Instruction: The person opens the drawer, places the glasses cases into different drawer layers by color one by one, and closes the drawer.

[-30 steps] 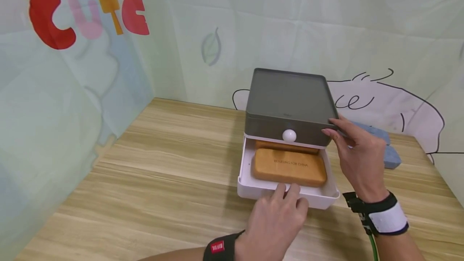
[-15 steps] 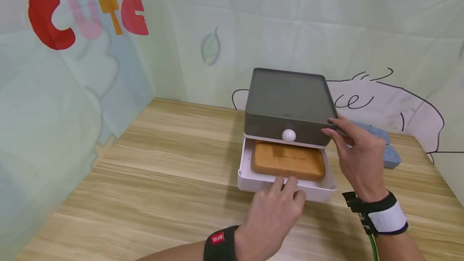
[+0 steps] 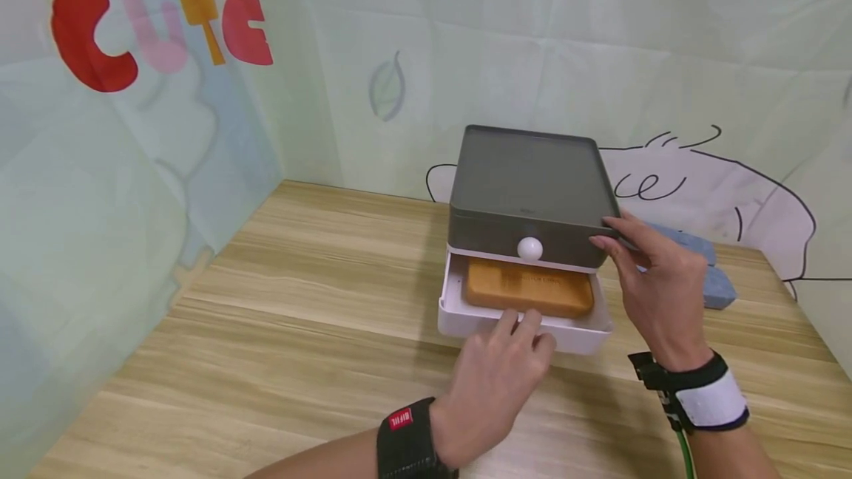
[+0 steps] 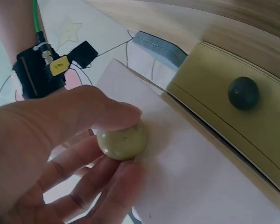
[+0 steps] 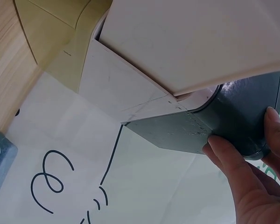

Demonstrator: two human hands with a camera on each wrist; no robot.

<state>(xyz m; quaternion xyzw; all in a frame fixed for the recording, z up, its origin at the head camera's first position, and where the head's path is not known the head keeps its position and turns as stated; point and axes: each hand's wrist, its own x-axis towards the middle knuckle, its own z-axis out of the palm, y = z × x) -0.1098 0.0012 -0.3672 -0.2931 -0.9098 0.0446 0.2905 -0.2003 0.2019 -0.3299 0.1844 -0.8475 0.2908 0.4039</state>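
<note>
My left hand (image 3: 495, 383) is at the front of a partly pulled-out white drawer (image 3: 458, 322). In the left wrist view its thumb and fingers pinch the drawer's round yellowish knob (image 4: 123, 142). Inside lies an orange-brown case (image 3: 529, 290) with dark lettering, its back part beneath the dark grey top tier (image 3: 532, 176). A white knob (image 3: 529, 248) sits on that tier's front. With thumb and fingers, my right hand (image 3: 665, 287) grips the tier's front right corner. Under the white drawer, the left wrist view shows a yellow tier (image 4: 205, 74) with a dark knob (image 4: 243, 93).
Blue blocky objects (image 3: 717, 288) lie on the wooden table (image 3: 319, 316) behind my right hand. Printed cloth (image 3: 373, 21) hangs behind and at the left, with CUTE lettering. A green cable (image 3: 687, 453) runs from the right wrist strap (image 3: 708, 398).
My left hand has moved forward, and the white drawer has slid inward with the case. The brown piece behind the case is now hidden. My right hand stays at the corner.
</note>
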